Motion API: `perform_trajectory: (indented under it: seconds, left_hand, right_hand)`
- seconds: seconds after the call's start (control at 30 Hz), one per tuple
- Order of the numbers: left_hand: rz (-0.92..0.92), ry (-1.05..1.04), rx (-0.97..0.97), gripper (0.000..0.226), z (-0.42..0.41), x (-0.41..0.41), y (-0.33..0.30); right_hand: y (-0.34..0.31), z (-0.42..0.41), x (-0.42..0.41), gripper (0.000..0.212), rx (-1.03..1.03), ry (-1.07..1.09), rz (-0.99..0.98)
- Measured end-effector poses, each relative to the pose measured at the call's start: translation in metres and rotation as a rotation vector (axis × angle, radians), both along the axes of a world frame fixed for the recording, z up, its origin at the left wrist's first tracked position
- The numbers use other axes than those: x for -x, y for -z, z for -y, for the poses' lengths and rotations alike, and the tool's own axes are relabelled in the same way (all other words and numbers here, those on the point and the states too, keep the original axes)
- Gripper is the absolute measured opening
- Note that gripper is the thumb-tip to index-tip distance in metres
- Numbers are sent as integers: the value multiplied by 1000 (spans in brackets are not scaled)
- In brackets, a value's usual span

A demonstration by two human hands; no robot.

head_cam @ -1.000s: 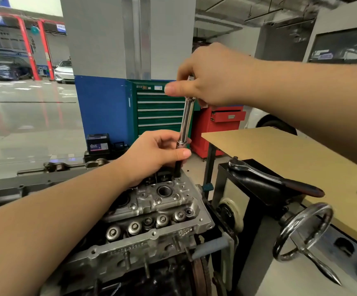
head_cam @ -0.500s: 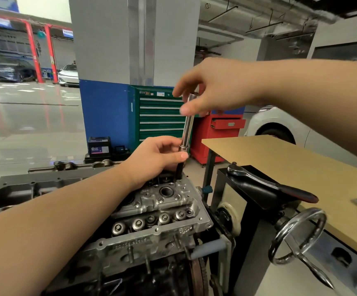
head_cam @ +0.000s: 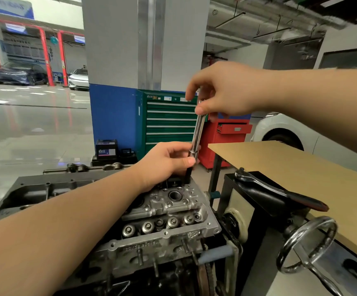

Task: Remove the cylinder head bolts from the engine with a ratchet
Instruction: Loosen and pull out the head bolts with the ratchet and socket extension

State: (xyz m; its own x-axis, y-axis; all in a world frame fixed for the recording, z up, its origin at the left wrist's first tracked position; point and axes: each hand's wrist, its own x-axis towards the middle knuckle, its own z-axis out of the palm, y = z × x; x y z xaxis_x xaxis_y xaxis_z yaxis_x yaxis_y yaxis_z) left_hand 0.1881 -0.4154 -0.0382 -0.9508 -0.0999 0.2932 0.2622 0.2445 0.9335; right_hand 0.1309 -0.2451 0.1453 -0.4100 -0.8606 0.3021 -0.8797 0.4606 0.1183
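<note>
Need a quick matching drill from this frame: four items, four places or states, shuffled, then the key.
Items
1. extension bar
2. ratchet
3. left hand
4. right hand

Places or states
A. lying on the black engine stand beside the wooden bench
B. pinching the top end of the bar
C. standing nearly upright over the cylinder head
D. holding the bar's lower end, just above the head

Pairs: 1-C, 2-A, 3-D, 4-B
</note>
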Motion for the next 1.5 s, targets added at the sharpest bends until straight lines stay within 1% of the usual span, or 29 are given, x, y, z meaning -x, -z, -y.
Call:
perform_trajectory:
  seconds: [0.03,0.1,0.17,0.23,0.3,0.33,0.4,0.43,0.47,0.53,0.57,0.67,0.77,0.83,0.87,0.93,0.97,1.0,1.03,1.13,1.2,1.23,1.27,1.3,1.33,1.37,1.4,1.43,1.5]
  left_hand:
    - [0,21,-15,48,-1,0,0]
    - [-13,9,19,46,-3,-1,-1]
    - [-37,-56,91,45,-4,-2,-3]
    - [-45,-87,105,42,-2,-1,-3]
    - [-37,-72,83,40,0,-1,-3]
    - [-28,-59,73,41,1,-1,-3]
    - [-15,-5,30,46,1,-1,-2]
    - [-15,26,-1,48,0,-2,-2]
    - [-20,38,-12,48,-1,-2,-2]
    - [-42,-6,32,45,-2,-1,-3]
    - [-58,-36,56,43,-2,-1,-3]
    - [-76,-85,66,38,1,1,-3]
    - [-73,-41,94,36,5,0,-4]
    - [-79,10,72,37,5,0,-4]
    - [-69,39,36,40,4,-1,-3]
    - [-45,65,-1,46,0,-2,-2]
    - [-49,33,30,47,-2,-1,-2]
    - [-66,-16,81,47,-4,-1,-2]
    - [-86,-60,122,46,-5,-1,-2]
    - [-100,-69,134,40,-1,0,-4]
    - [-83,1,92,40,1,-1,-4]
    - [-72,41,53,41,2,-2,-4]
    - [-60,72,16,43,1,-2,-3]
    - [-53,90,-3,43,0,-2,-2]
    - [-57,85,12,42,-2,-2,-2]
    - [-75,59,50,39,-4,-1,-1]
    - [-101,21,91,38,-6,-1,-1]
    - [-127,-24,121,37,-8,-1,-1]
    - [-147,-84,129,35,-7,-1,-3]
  right_hand:
    - [1,2,2,23,28,48,-23]
    - [3,6,8,33,63,122,-150]
    - [5,7,10,37,56,132,-162]
    - [3,4,9,31,53,72,-3]
    - [1,-1,5,14,61,2,196]
    - [-2,-1,4,15,52,-8,204]
    - [-5,-1,4,9,10,49,68]
    - [-4,1,3,10,-17,99,-27]
    - [-1,4,4,20,-31,139,-107]
    - [1,7,3,37,-34,177,-175]
    - [2,7,1,39,-33,169,-168]
    - [-3,5,-2,27,-94,73,-112]
    - [-7,1,-3,27,-136,6,-48]
    - [-3,0,0,22,-122,32,-103]
    - [0,1,3,30,-124,77,-154]
    - [7,2,5,60,-104,201,-248]
    - [10,2,6,69,-83,251,-284]
    - [10,2,6,72,-71,268,-295]
    - [9,1,6,68,-58,240,-267]
    - [0,-6,1,34,-49,25,-15]
    - [-6,-9,-2,21,-95,-34,-17]
    - [-4,-9,-3,20,-109,-7,-68]
    - [-1,-7,-1,29,-118,45,-135]
    - [1,-4,1,45,-120,113,-207]
    - [3,-1,2,61,-114,191,-268]
    - [5,1,1,72,-103,250,-304]
    - [5,2,2,75,-96,259,-298]
    - [5,2,2,70,-92,223,-237]
    - [3,-2,-1,42,-124,88,-55]
